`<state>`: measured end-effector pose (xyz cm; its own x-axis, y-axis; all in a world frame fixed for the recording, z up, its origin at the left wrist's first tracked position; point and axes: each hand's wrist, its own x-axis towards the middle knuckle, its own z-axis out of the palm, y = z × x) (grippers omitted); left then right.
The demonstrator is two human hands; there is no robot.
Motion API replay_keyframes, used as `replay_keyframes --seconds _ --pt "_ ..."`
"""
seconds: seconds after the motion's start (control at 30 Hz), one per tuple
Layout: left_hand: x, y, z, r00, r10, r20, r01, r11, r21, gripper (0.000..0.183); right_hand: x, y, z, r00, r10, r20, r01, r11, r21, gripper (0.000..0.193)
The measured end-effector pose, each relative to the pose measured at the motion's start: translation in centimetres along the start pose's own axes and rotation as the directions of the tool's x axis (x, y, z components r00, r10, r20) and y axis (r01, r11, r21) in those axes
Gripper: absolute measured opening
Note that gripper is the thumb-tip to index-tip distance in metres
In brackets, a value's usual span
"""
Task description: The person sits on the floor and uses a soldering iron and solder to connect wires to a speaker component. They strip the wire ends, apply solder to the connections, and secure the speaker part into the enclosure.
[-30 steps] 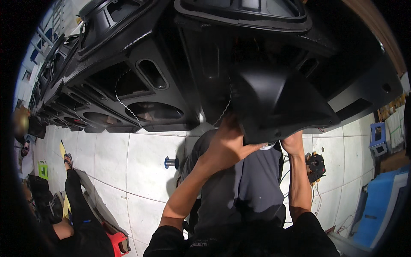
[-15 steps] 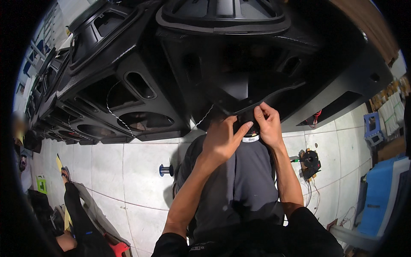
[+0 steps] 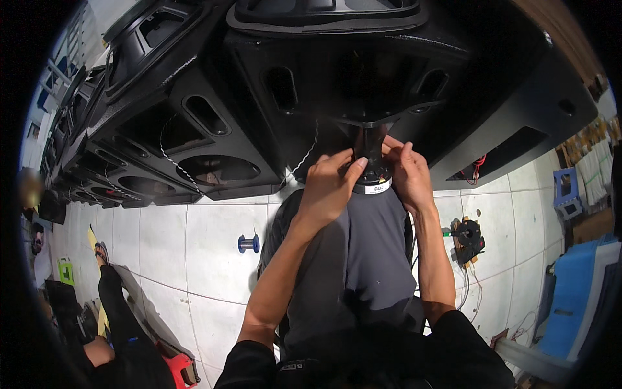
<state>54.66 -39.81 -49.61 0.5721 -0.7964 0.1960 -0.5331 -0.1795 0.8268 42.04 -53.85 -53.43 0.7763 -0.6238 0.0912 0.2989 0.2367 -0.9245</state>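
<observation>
A black horn speaker (image 3: 370,146) stands upright on my lap. Its neck rises from a round driver (image 3: 375,185) with a white label on the side, and its wide flare blends into the dark cabinet behind. My left hand (image 3: 326,191) curls against the left side of the neck, with the thumb on its front near the driver's top. On the opposite side, my right hand (image 3: 409,170) has bent fingers gripping the neck; some fingertips are hidden behind it. A large black speaker cabinet (image 3: 346,71) rises just beyond both hands.
More cabinets (image 3: 194,139) line the left, with twisted wires (image 3: 173,165) hanging out. A blue wire spool (image 3: 248,244) stands on the tiled floor. On the right are a black tool on a stand (image 3: 468,235) with cables and a blue stool (image 3: 566,193). Another person's leg (image 3: 120,305) is at lower left.
The horn's flare has swung away from me and levelled, exposing its neck and more of the driver. Both hands have shifted down around the neck, and my view has moved slightly.
</observation>
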Motion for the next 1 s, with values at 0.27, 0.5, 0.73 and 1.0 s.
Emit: replay_keyframes --seconds 0.27,0.5,0.73,1.0 --pt "-0.5 -4.0 -2.9 0.957 -0.189 -0.218 0.139 0.965 -0.224 0.029 -2.8 -0.1 -2.0 0.987 -0.046 -0.152 -0.016 0.923 -0.384 0.044" --pt "-1.8 -17.8 -3.9 0.983 -0.099 -0.153 0.115 0.989 0.096 0.031 -7.0 -1.5 3.1 0.863 -0.302 -0.406 0.04 0.841 -0.54 0.032" --pt "-3.0 -4.8 -9.9 0.926 -0.339 0.163 0.376 0.839 -0.393 0.033 -8.8 -4.1 8.2 0.926 -0.36 0.113 0.319 0.585 -0.746 0.029" --pt "-1.1 -0.8 -5.5 0.903 0.007 0.43 0.275 0.76 -0.589 0.037 -7.4 -2.5 10.0 0.783 -0.549 0.292 0.515 0.311 -0.799 0.051"
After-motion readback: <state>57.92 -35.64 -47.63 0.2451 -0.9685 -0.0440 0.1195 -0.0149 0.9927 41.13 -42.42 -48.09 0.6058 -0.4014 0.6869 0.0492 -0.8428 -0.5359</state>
